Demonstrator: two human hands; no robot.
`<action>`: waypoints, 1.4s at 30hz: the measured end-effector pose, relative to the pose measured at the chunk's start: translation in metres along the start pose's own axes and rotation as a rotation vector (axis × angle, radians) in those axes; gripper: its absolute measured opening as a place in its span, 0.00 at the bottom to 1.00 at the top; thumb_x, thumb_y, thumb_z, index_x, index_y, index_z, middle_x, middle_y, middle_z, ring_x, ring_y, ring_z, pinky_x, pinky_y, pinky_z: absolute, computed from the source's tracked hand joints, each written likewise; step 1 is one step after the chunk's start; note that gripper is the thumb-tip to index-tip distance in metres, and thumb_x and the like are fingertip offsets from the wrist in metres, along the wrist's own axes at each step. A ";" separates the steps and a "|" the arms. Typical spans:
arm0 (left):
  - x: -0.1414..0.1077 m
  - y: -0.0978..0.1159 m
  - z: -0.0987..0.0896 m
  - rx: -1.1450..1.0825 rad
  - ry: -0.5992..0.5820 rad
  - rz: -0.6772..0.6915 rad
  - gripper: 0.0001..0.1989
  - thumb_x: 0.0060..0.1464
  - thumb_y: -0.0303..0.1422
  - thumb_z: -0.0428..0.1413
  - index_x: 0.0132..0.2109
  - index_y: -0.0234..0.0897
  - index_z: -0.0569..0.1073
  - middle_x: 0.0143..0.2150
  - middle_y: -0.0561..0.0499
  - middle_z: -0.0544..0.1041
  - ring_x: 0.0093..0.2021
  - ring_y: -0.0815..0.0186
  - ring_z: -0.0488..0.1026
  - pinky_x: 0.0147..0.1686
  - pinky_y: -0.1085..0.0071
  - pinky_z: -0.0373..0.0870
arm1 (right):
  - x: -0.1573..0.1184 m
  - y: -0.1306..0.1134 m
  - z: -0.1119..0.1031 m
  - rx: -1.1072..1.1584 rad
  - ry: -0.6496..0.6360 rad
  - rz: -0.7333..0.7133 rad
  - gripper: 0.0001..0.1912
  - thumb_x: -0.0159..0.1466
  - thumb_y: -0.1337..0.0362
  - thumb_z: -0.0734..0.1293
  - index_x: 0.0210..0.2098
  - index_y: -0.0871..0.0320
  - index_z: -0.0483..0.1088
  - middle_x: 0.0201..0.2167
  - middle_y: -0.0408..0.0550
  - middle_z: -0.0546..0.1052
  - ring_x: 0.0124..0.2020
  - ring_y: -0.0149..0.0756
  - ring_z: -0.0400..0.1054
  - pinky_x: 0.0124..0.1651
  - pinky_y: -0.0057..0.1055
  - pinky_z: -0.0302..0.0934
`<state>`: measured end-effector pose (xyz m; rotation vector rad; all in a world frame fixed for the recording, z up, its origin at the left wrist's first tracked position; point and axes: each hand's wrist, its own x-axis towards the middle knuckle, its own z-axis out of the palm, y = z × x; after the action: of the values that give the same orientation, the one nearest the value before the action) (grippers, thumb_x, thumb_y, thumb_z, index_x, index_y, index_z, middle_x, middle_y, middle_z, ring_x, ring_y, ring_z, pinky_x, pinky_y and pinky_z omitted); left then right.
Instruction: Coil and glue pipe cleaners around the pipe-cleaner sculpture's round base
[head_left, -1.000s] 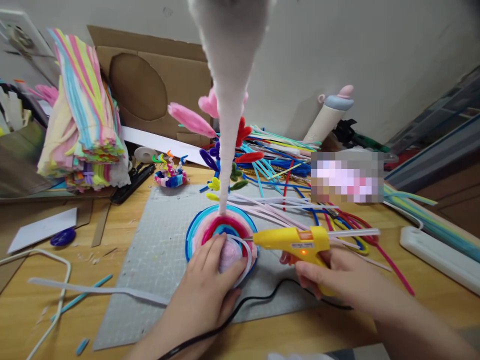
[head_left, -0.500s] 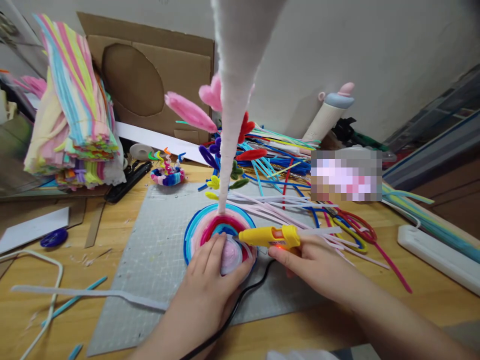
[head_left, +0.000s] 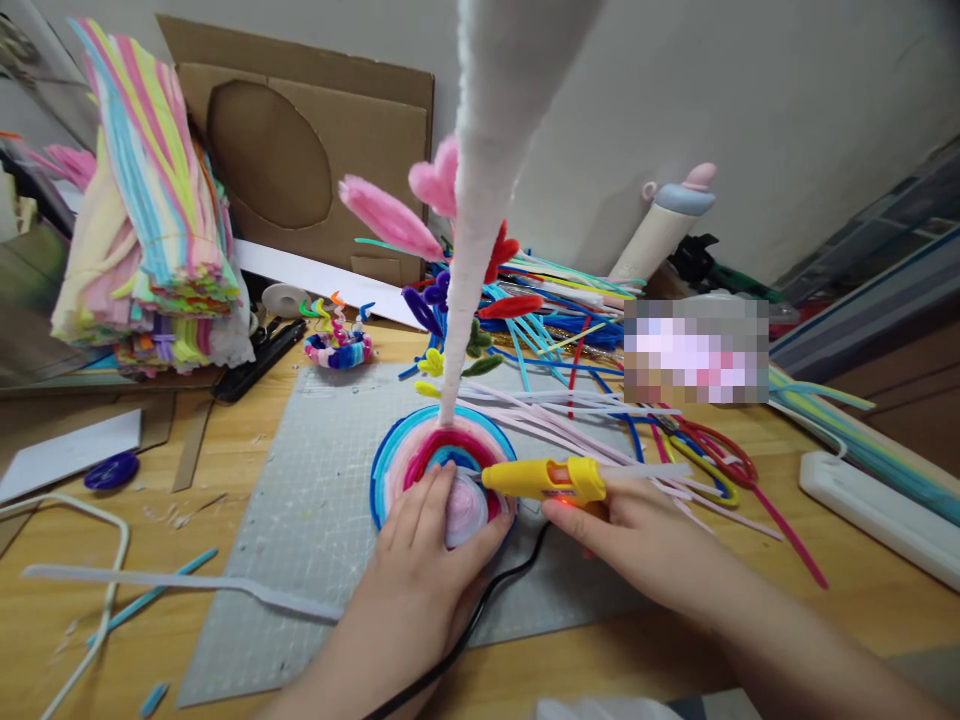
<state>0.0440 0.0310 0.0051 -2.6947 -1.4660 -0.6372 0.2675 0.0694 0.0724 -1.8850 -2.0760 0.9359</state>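
My right hand (head_left: 611,525) is closed around a yellow hot glue gun (head_left: 540,480), a small red light glowing on it and a clear glue stick (head_left: 660,470) out of its back. The nozzle points left at a round base of coiled pipe cleaners (head_left: 405,435), ringed in blue, pink and red. On the base, my left hand (head_left: 427,560) curves its fingers and thumb around a pale lilac coil (head_left: 466,512), with the nozzle close beside it. A tall white fuzzy stem (head_left: 469,270) rises from the base's back. A lilac strip (head_left: 292,602) extends left from under my left wrist.
A grey cutting mat (head_left: 262,500) lies beneath the work. Behind are loose pipe cleaners (head_left: 555,420), red-handled scissors (head_left: 712,455) and a small pipe-cleaner crown (head_left: 337,350). Pipe-cleaner bundles (head_left: 150,230) stand left, a white power strip (head_left: 877,510) right. The gun's black cord (head_left: 457,635) crosses my left forearm.
The view has shifted slightly. The glue gun's nozzle stays by the lilac coil, the gun held a little more level. My left hand keeps its place on the base.
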 end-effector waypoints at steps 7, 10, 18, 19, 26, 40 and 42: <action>-0.001 -0.002 0.004 0.028 0.009 0.010 0.30 0.54 0.25 0.54 0.61 0.56 0.62 0.65 0.41 0.54 0.62 0.46 0.58 0.53 0.48 0.64 | 0.007 -0.009 0.000 0.107 -0.051 -0.074 0.20 0.63 0.47 0.60 0.40 0.51 0.77 0.19 0.40 0.74 0.23 0.36 0.68 0.34 0.31 0.63; -0.001 -0.001 0.005 0.039 0.012 0.010 0.31 0.54 0.24 0.54 0.61 0.56 0.61 0.65 0.41 0.54 0.62 0.46 0.58 0.53 0.48 0.64 | 0.010 -0.011 -0.001 0.162 -0.045 -0.110 0.19 0.63 0.49 0.61 0.44 0.50 0.76 0.27 0.42 0.79 0.29 0.38 0.72 0.39 0.32 0.65; -0.001 0.001 0.003 0.015 0.007 -0.008 0.31 0.54 0.24 0.54 0.62 0.56 0.61 0.66 0.42 0.54 0.62 0.47 0.58 0.54 0.49 0.63 | 0.014 -0.008 0.005 0.086 -0.066 -0.113 0.21 0.63 0.46 0.60 0.46 0.49 0.76 0.42 0.45 0.80 0.43 0.44 0.73 0.46 0.36 0.64; -0.001 0.001 0.003 0.015 0.011 -0.004 0.31 0.54 0.24 0.54 0.62 0.56 0.61 0.66 0.42 0.54 0.62 0.47 0.58 0.54 0.49 0.64 | 0.014 -0.008 0.005 0.069 -0.053 -0.112 0.21 0.63 0.46 0.60 0.45 0.49 0.76 0.42 0.45 0.80 0.43 0.44 0.73 0.46 0.36 0.64; 0.001 0.001 0.003 0.003 0.029 -0.009 0.29 0.55 0.26 0.55 0.61 0.55 0.62 0.65 0.42 0.54 0.62 0.48 0.58 0.54 0.50 0.64 | 0.008 -0.006 0.003 -0.032 -0.031 -0.058 0.20 0.63 0.45 0.59 0.43 0.46 0.76 0.37 0.42 0.80 0.38 0.43 0.74 0.38 0.35 0.64; -0.002 0.001 0.002 -0.023 0.000 0.003 0.30 0.52 0.29 0.57 0.60 0.56 0.62 0.66 0.40 0.53 0.64 0.46 0.56 0.55 0.47 0.62 | -0.008 0.006 0.002 -0.136 -0.001 -0.050 0.20 0.63 0.45 0.58 0.42 0.44 0.77 0.39 0.41 0.80 0.40 0.45 0.74 0.39 0.37 0.67; -0.002 0.000 0.002 -0.035 -0.012 0.001 0.29 0.53 0.30 0.57 0.60 0.57 0.63 0.67 0.40 0.52 0.64 0.46 0.55 0.55 0.47 0.61 | -0.012 0.008 0.002 -0.124 -0.012 -0.060 0.20 0.63 0.46 0.58 0.42 0.43 0.76 0.39 0.40 0.80 0.41 0.44 0.75 0.41 0.37 0.68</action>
<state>0.0436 0.0293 0.0027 -2.7296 -1.4703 -0.6547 0.2752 0.0575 0.0696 -1.8669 -2.2326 0.8248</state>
